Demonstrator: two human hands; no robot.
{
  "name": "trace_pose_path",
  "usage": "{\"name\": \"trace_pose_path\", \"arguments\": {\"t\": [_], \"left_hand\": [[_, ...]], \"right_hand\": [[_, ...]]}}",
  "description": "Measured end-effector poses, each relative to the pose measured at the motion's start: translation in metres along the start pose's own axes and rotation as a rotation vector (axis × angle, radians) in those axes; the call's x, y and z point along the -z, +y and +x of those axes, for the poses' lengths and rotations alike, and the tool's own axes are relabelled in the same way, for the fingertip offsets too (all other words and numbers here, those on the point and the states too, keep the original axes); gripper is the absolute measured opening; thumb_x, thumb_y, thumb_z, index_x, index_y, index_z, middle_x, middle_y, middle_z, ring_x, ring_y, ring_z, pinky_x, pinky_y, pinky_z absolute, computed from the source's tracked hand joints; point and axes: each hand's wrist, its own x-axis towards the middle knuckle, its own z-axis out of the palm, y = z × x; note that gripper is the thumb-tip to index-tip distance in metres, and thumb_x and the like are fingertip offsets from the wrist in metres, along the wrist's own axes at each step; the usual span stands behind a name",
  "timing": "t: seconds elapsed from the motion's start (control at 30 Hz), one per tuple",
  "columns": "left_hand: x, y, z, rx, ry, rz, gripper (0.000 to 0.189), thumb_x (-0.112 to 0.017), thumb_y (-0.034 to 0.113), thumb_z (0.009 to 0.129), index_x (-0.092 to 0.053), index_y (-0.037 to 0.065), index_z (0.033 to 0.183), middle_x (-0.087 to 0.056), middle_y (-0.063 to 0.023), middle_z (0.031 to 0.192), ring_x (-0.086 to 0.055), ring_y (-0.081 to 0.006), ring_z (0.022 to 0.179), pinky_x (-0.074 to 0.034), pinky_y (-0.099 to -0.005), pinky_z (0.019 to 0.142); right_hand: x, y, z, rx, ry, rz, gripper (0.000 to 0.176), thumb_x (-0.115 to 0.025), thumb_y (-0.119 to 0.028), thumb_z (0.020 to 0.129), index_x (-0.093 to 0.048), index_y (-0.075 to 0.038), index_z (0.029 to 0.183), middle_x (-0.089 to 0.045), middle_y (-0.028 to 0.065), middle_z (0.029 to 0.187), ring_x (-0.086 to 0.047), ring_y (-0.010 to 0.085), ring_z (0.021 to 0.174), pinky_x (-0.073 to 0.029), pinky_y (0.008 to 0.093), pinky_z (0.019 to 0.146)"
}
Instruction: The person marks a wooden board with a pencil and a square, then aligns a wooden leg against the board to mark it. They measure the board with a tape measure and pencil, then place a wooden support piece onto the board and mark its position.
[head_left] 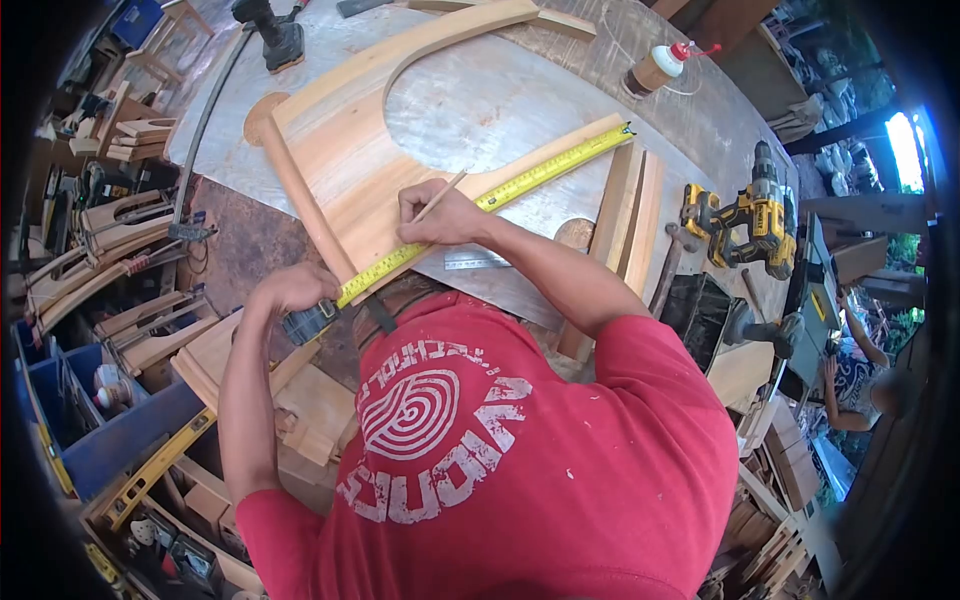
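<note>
A curved, light wooden piece [345,160] with a large rounded cut-out lies on the metal-topped table [465,100]. Along its near edge runs a yellow tape measure [550,170], extended, its hooked end at the far right tip of the wood. My left hand [297,290] is closed round the tape's case at the lower left. In my right hand [440,213] is a pencil [440,195], held over the wood just beyond the tape. A metal ruler [475,259] lies flat near my right forearm.
Wooden strips [628,215] lie right of my right arm. Farther right are a yellow drill [765,220] and a hammer [668,265]. A glue bottle [655,70] stands at the back. Clamps and wood fill the left side. Another person [860,385] is at the far right.
</note>
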Motion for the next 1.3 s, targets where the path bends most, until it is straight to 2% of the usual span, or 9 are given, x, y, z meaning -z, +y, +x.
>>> {"name": "trace_pose_path", "arguments": {"t": [0.03, 0.13, 0.2, 0.27, 0.37, 0.47, 0.77, 0.83, 1.3], "left_hand": [[-0.001, 0.0, -0.002, 0.009, -0.002, 0.004, 0.031, -0.061, 0.025, 0.089, -0.076, 0.001, 0.101, -0.075, -0.0168, 0.101, -0.069, -0.0295, 0.101, -0.051, -0.0389, 0.091], [-0.009, -0.044, 0.025, -0.315, -0.025, 0.078, 0.03, -0.06, 0.024, 0.09, -0.074, -0.001, 0.099, -0.074, -0.0177, 0.101, -0.068, -0.0307, 0.1, -0.051, -0.0393, 0.091], [-0.014, -0.052, 0.031, -0.284, 0.006, 0.066, 0.029, -0.059, 0.023, 0.091, -0.072, -0.003, 0.097, -0.073, -0.0181, 0.1, -0.067, -0.0324, 0.098, -0.052, -0.0402, 0.089], [-0.015, -0.08, 0.055, -0.441, -0.043, 0.179, 0.03, -0.059, 0.023, 0.09, -0.072, -0.003, 0.096, -0.073, -0.0181, 0.098, -0.067, -0.032, 0.096, -0.051, -0.0404, 0.086], [-0.005, -0.037, 0.021, -0.219, -0.029, 0.1, 0.03, -0.059, 0.025, 0.089, -0.071, -0.002, 0.093, -0.072, -0.0181, 0.095, -0.067, -0.0304, 0.092, -0.051, -0.0406, 0.083], [-0.003, -0.027, 0.014, -0.112, -0.012, 0.081, 0.034, -0.059, 0.023, 0.085, -0.078, 0.007, 0.107, -0.075, -0.0167, 0.106, -0.071, -0.0299, 0.097, -0.053, -0.0404, 0.081], [-0.004, -0.045, 0.028, -0.197, -0.068, 0.083, 0.034, -0.063, 0.03, 0.086, -0.078, 0.007, 0.105, -0.075, -0.0161, 0.102, -0.07, -0.0274, 0.093, -0.051, -0.0392, 0.08], [-0.002, -0.034, 0.021, -0.114, -0.066, 0.054, 0.033, -0.063, 0.03, 0.086, -0.078, 0.006, 0.105, -0.075, -0.0158, 0.102, -0.069, -0.0274, 0.093, -0.051, -0.0392, 0.08], [-0.005, -0.045, 0.029, -0.159, -0.053, 0.029, 0.034, -0.064, 0.032, 0.086, -0.078, 0.005, 0.104, -0.075, -0.0162, 0.1, -0.069, -0.0274, 0.09, -0.051, -0.0391, 0.078]], "right_hand": [[-0.001, -0.001, 0.0, 0.023, -0.011, -0.028, 0.018, -0.077, -0.01, 0.076, -0.061, -0.005, 0.069, -0.062, -0.0018, 0.066, -0.055, 0.0057, 0.062, -0.045, 0.0265, 0.054], [0.0, 0.002, 0.001, 0.037, -0.028, -0.034, 0.019, -0.077, -0.011, 0.076, -0.061, -0.005, 0.069, -0.061, -0.0022, 0.065, -0.054, 0.006, 0.062, -0.044, 0.0265, 0.055], [-0.001, -0.001, 0.002, 0.026, -0.049, -0.088, 0.018, -0.078, -0.01, 0.076, -0.061, -0.005, 0.069, -0.06, -0.0023, 0.065, -0.054, 0.0061, 0.062, -0.043, 0.0264, 0.054], [-0.002, -0.001, 0.003, -0.011, -0.056, -0.094, 0.019, -0.078, -0.009, 0.076, -0.061, -0.005, 0.069, -0.06, -0.0023, 0.065, -0.053, 0.0057, 0.061, -0.042, 0.0261, 0.053], [-0.005, -0.004, 0.006, -0.05, -0.06, -0.125, 0.021, -0.079, -0.014, 0.075, -0.061, -0.004, 0.067, -0.061, 0.0001, 0.064, -0.054, 0.0078, 0.061, -0.044, 0.0281, 0.055], [-0.006, -0.011, 0.006, -0.088, -0.057, -0.154, 0.022, -0.078, -0.015, 0.074, -0.061, -0.004, 0.066, -0.061, 0.0016, 0.063, -0.055, 0.0095, 0.061, -0.045, 0.0298, 0.056], [-0.013, -0.004, 0.006, -0.019, -0.023, -0.134, 0.02, -0.079, -0.01, 0.078, -0.062, -0.004, 0.067, -0.061, -0.0017, 0.064, -0.051, 0.0043, 0.059, -0.041, 0.0252, 0.052], [-0.015, -0.001, 0.007, 0.009, -0.023, -0.166, 0.02, -0.079, -0.01, 0.078, -0.062, -0.004, 0.068, -0.061, -0.0015, 0.065, -0.052, 0.0045, 0.06, -0.042, 0.0254, 0.052], [-0.01, -0.006, 0.006, -0.046, -0.014, -0.161, 0.02, -0.076, -0.008, 0.076, -0.059, -0.004, 0.067, -0.059, -0.0024, 0.063, -0.05, 0.004, 0.059, -0.04, 0.0252, 0.051]]}}
